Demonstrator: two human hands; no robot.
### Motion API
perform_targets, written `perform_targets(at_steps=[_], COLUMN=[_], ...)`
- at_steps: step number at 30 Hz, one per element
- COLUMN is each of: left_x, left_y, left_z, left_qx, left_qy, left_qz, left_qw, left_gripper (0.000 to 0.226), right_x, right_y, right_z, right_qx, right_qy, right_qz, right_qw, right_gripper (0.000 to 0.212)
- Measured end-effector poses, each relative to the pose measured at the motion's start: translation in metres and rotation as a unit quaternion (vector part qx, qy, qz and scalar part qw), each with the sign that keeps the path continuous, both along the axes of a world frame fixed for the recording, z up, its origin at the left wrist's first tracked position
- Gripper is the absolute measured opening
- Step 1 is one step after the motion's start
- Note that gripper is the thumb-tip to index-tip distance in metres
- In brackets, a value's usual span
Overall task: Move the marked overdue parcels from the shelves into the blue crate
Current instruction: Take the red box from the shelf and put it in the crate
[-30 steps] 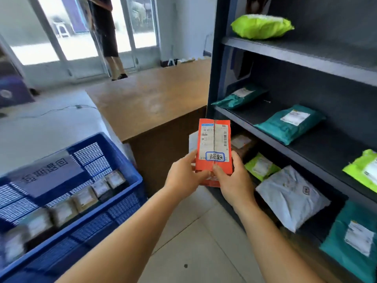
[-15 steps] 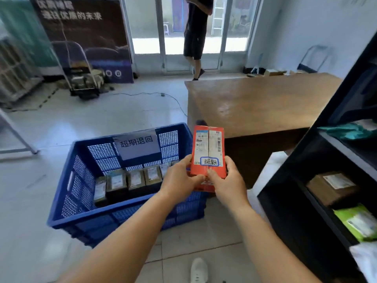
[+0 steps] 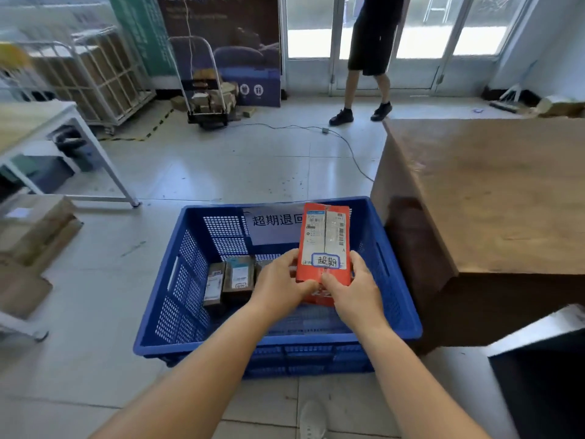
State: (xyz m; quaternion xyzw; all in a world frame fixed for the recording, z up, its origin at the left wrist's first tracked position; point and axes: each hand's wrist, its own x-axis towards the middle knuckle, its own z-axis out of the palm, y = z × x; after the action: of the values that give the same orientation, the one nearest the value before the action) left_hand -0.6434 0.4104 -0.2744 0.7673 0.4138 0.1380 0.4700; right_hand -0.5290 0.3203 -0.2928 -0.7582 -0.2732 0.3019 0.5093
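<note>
Orange parcel (image 3: pixel 325 245) upright over the blue crate (image 3: pixel 177 280), my left hand (image 3: pixel 281 288) and right hand (image 3: pixel 354 289) both pinching its lower end, fingers curled round it, hand-marked label facing me. Brown parcels (image 3: pixel 232 280) stand in a row on the crate floor, maybe three or four, partly hidden by my hands. Wooden worktop (image 3: pixel 493 191) just right of the crate.

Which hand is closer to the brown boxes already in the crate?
Left. The left hand holds the red parcel just right of the brown boxes in the crate; the right hand grips the parcel's far side, farther away.
</note>
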Motion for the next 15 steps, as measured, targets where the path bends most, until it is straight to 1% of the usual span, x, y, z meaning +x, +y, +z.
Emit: perform_targets(at_steps=[8,11,15], left_x=[-0.019,-0.037,-0.065], left_y=[0.114,0.146,0.189], left_z=[-0.051,-0.071,-0.111], left_qx=[-0.062,-0.067,-0.088], left_qy=[0.043,0.056,0.065], left_qz=[0.088,0.090,0.088], left_qw=[0.993,0.992,0.990], left_gripper=[0.051,0.052,0.058], right_x=[-0.010,-0.025,-0.048], right_y=[0.125,0.163,0.211], right_z=[-0.049,-0.070,-0.103], right_qx=[-0.076,-0.103,-0.148], right_qy=[0.046,0.052,0.039], right_qz=[0.076,0.103,0.128], right_qw=[0.993,0.988,0.980], right_gripper=[0.046,0.050,0.050])
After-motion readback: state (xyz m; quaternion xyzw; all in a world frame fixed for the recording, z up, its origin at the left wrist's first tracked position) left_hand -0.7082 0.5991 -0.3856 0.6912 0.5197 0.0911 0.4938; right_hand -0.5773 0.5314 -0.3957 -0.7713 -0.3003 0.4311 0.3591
